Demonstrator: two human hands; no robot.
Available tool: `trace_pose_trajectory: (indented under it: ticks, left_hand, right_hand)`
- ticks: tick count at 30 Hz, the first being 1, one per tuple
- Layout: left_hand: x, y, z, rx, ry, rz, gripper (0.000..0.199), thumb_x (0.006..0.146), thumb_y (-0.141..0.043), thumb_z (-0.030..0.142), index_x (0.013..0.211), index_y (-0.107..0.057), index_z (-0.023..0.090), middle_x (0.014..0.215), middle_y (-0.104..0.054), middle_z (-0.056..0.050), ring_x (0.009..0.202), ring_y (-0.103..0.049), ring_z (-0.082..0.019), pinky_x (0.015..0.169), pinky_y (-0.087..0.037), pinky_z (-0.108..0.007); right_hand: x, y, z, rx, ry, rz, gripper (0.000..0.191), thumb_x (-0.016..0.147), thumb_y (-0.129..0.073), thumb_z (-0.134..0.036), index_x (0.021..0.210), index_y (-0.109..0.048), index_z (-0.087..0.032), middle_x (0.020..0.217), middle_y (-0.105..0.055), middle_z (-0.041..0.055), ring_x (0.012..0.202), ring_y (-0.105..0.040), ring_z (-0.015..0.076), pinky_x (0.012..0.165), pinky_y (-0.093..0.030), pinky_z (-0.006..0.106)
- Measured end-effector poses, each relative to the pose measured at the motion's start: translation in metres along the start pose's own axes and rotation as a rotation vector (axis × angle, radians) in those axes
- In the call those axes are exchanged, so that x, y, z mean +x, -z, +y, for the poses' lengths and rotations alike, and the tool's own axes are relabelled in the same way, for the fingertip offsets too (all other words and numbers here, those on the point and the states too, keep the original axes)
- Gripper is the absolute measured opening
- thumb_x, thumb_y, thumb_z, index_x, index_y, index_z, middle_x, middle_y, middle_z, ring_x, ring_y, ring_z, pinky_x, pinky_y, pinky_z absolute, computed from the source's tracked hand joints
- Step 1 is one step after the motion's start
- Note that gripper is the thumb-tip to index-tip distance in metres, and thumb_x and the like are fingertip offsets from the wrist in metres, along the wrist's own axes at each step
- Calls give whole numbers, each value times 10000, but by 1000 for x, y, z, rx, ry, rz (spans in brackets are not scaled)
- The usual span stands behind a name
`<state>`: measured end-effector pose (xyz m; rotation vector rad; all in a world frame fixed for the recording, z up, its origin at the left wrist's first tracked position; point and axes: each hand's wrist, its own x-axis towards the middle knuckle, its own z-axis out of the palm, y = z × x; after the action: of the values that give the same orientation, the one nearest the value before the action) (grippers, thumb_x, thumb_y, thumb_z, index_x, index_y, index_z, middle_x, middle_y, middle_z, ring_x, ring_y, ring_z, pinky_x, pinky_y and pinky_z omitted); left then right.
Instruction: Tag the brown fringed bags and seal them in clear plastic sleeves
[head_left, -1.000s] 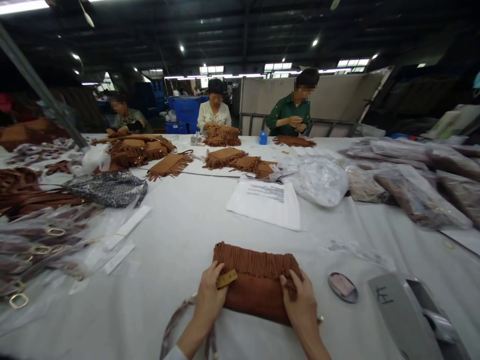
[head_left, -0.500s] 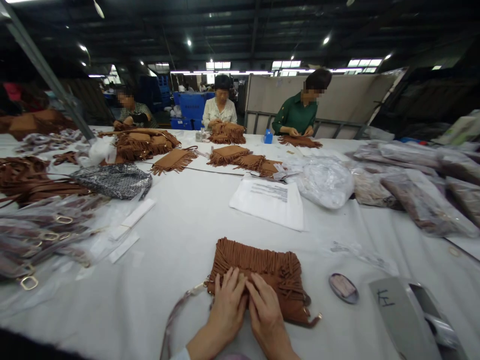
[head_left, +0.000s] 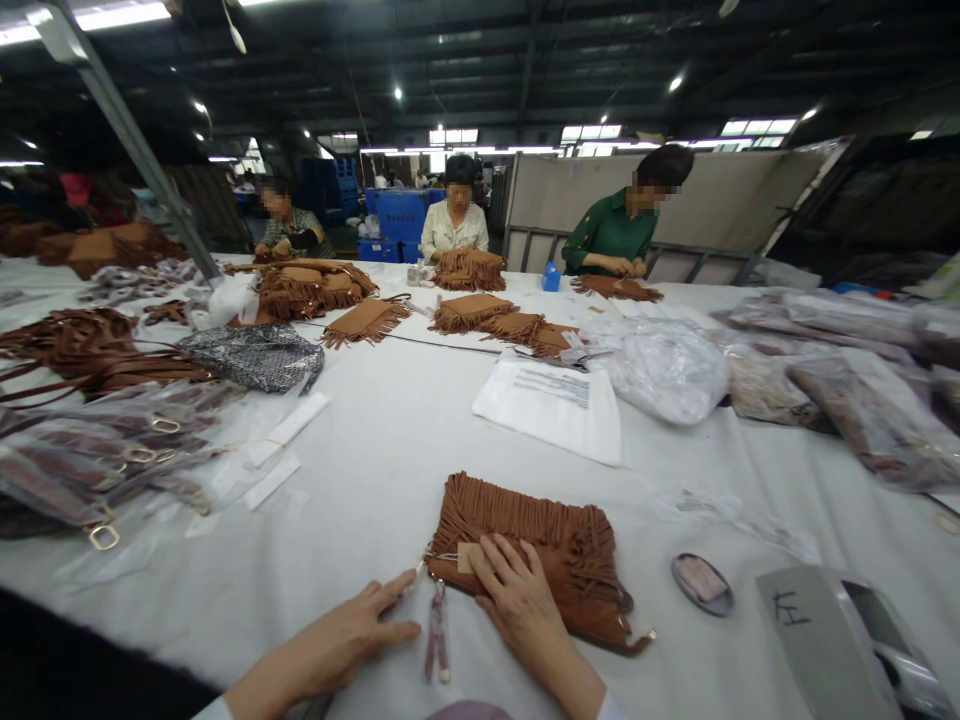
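A brown fringed leather bag (head_left: 555,540) lies flat on the white-covered table in front of me. My right hand (head_left: 517,590) rests on its front with the fingers stretched out, beside a small tan tag (head_left: 469,557) near the bag's left side. To the left of the bag, my left hand (head_left: 360,625) is open, index finger and thumb apart. Its index fingertip is by the metal clasp at the bag's left corner; whether it touches is unclear. Below that corner hangs a plastic-wrapped tassel-like piece (head_left: 437,635). Most of the strap is hidden around my left hand.
A small oval dish (head_left: 702,583) and a grey tape dispenser-like device (head_left: 825,640) stand at right. Beyond the bag lies a white printed sheet (head_left: 551,405). Wrapped straps (head_left: 112,460) lie left, plastic-bagged goods (head_left: 870,400) right. Three people work across the table.
My left hand has left the bag's front and moved left beside the clasp. My right hand now lies flatter on the bag, and the tag and wrapped tassel-like piece have come into view.
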<state>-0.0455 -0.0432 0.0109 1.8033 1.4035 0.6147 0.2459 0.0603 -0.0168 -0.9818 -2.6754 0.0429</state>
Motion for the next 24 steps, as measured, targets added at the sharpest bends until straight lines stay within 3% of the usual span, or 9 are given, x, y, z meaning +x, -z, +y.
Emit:
trace_pose_trajectory:
  ticks: [3,7,9,11,13,16,20,24]
  left_hand:
    - [24,-20,12,-58,32,-11,256,771,-525,232,936,-719,255,1227,-617,-75,1082,-577,-259,983,-422,-381]
    - [59,-61,18,-257,321,228,265,725,-578,316,884,-705,147,848,-672,-80,807,-598,-233,820,-474,-368]
    - [68,-79,18,-406,394,266,410,792,-511,429,999,-682,118,899,-690,-95,826,-612,-233,807,-487,-366]
    - [65,-88,16,-538,393,268,528,847,-430,497,1167,-616,121,1075,-675,-119,938,-619,-240,854,-488,-376]
    - [54,-86,13,-574,321,225,548,855,-453,505,1262,-565,155,1202,-631,-117,1073,-582,-242,959,-444,-388]
    - [32,-67,9,-373,126,65,452,887,-461,441,1273,-572,232,1150,-648,-74,1100,-562,-218,1022,-394,-378]
    - [20,-45,9,-207,-76,-96,424,906,-405,295,1314,-522,293,1032,-661,-39,965,-599,-182,897,-473,-334]
    - [32,-56,11,95,-263,-77,425,774,-499,141,1165,-614,259,884,-635,-30,809,-598,-168,735,-485,-271]
  right_hand:
    - [1,-1,0,-23,7,40,466,864,-594,-255,1321,-504,-283,1390,-518,78,1268,-452,275,1054,-252,465]
    - [4,1,-1,-42,-3,24,406,909,-545,-339,1310,-512,-288,1377,-533,66,1254,-460,262,1029,-264,449]
    - [5,1,-1,-50,-12,10,410,911,-541,-349,1316,-507,-293,1384,-525,65,1260,-451,262,1021,-264,447]
    - [6,1,0,-44,-23,1,420,909,-544,-348,1324,-498,-297,1390,-519,64,1268,-440,263,1021,-260,447]
    - [6,1,1,-24,-29,-12,426,907,-544,-345,1327,-494,-294,1395,-514,64,1272,-434,265,1027,-251,452]
    - [6,1,2,12,-35,-33,428,900,-550,-333,1322,-497,-286,1402,-506,67,1276,-428,271,1034,-245,463]
    - [6,5,4,76,-41,-65,458,883,-557,-300,1335,-484,-280,1419,-486,69,1301,-401,284,1046,-244,487]
    - [3,6,7,130,-36,-94,553,838,-536,-188,1379,-427,-225,1445,-449,97,1330,-369,277,1073,-241,510]
